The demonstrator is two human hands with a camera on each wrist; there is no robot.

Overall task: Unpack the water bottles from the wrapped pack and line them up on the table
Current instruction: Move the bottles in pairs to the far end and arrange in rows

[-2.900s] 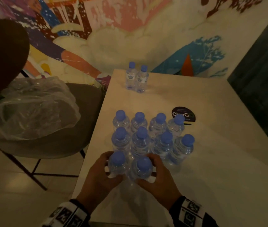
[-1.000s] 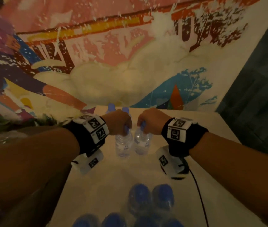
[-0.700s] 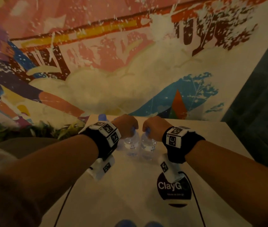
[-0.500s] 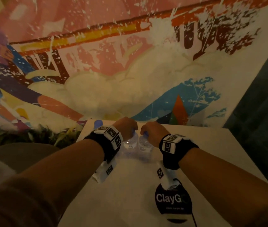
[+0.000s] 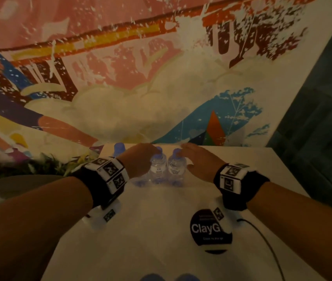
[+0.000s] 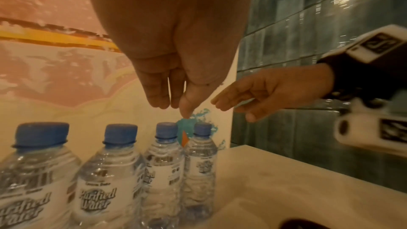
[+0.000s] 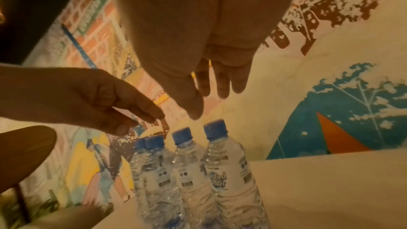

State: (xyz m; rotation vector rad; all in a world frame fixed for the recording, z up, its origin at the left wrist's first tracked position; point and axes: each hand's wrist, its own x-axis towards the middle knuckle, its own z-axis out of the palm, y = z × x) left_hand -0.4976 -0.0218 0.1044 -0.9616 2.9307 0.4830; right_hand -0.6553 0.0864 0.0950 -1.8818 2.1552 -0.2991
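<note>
Both hands have let go: left hand and right hand hover with fingers loose over two bottles now standing at the bench's 12 o'clock edge, extending the row.

Both bare forearms reach forward, each wrist wrapped in a black band carrying white marker blocks. Left hand palm-down, fingers hanging loose, thumb pointing down, holding nothing. Right hand likewise slack, fingers extended, empty.
</note>
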